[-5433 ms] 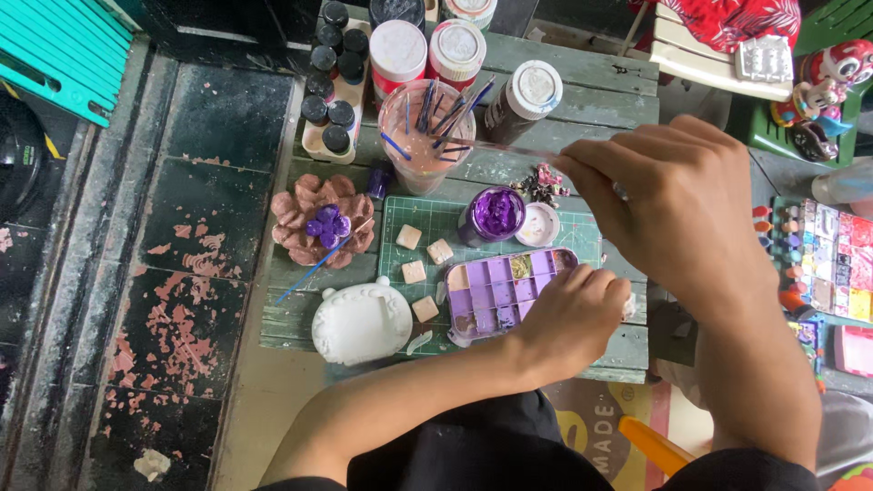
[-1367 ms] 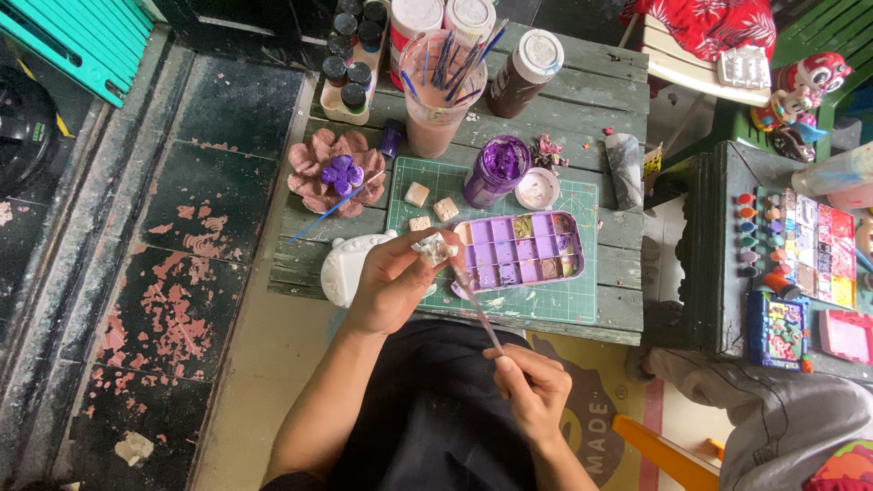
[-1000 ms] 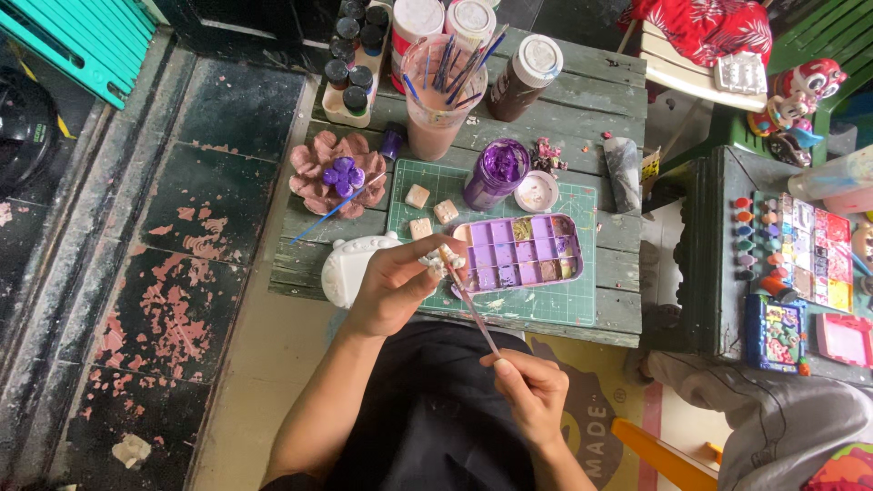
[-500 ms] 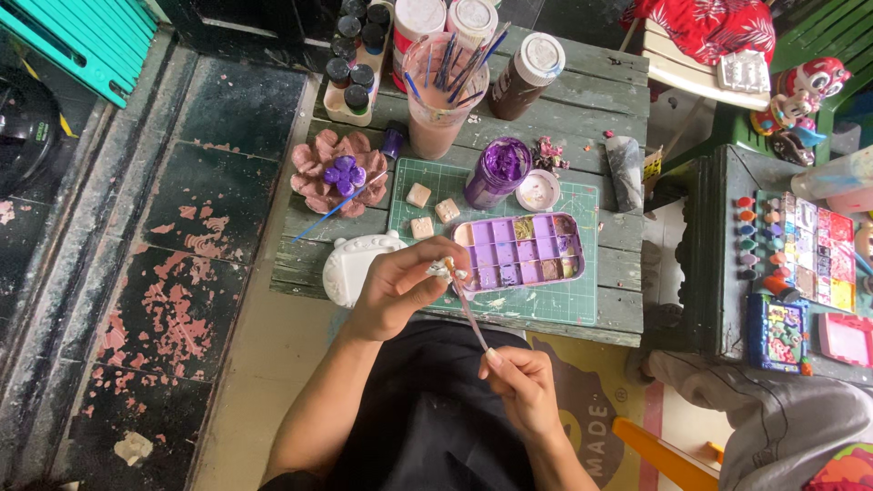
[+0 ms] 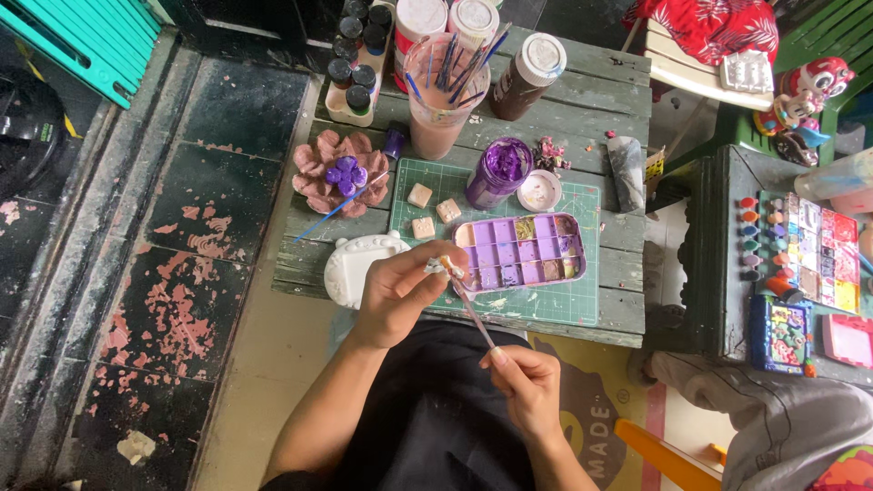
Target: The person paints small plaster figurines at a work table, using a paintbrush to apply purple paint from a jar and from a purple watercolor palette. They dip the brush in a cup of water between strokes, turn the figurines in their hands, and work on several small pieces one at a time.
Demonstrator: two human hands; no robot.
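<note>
1. I see the green plank worktop (image 5: 582, 100) below me, with a green cutting mat (image 5: 546, 305) laid on it.
2. On the mat's near part sits a lilac paint palette (image 5: 520, 252); a purple paint jar (image 5: 498, 171) stands behind it, and a white moulded piece (image 5: 350, 273) lies just left of the mat.
3. A pink flower-shaped dish (image 5: 341, 173) rests further left, with a brush cup (image 5: 441, 95) behind.
4. My left hand (image 5: 396, 291) pinches a small pale piece (image 5: 443, 265) over the mat's front edge, beside the palette.
5. My right hand (image 5: 527, 386) grips a thin paintbrush (image 5: 473, 314), its tip touching that piece.
</note>
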